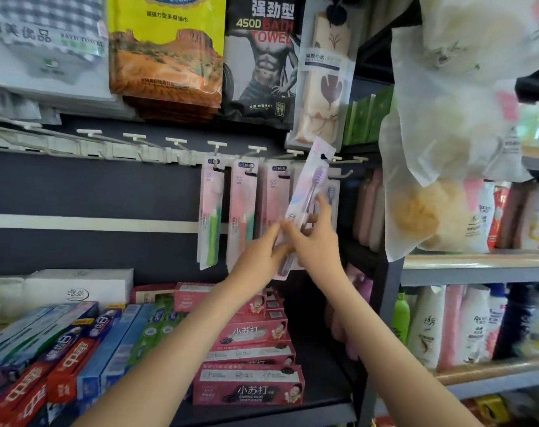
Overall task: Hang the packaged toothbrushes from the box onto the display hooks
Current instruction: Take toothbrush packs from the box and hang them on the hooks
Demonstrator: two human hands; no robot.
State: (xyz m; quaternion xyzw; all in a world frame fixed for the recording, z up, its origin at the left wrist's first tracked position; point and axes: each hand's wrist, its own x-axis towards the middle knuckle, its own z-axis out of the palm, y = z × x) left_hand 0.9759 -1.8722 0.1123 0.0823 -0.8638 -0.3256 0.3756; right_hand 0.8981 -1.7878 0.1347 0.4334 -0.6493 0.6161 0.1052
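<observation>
- On the lower shelf (323, 383), nearest the camera, lie stacked toothpaste boxes (249, 334). No supply box of toothbrushes shows, so I cannot tell how many are left to hang.
- The left hand (262, 252) pinches the lower end of a packaged toothbrush (308, 186). The right hand (319, 238) grips the same pack just above it, thumb on one face and fingers on the other — both hands are clamped on the one pack.
- The pack is held up off the shelf and tilted, its top leaning right. Its hanging hole is level with the tips of the display hooks (257, 148) at the right end of the row. Whether the hole has caught a hook tip yet cannot be told.
- Behind the hands, several hung toothbrush packs (212, 211) already sit upright on neighbouring hooks. Another is half hidden behind the held pack.
- Farther left, a run of empty hooks (134, 137) juts from the rail.
- My judgement: the task is partway done — a few packs are up, this one is at the threading step, and there is room on the rail for more.
</observation>
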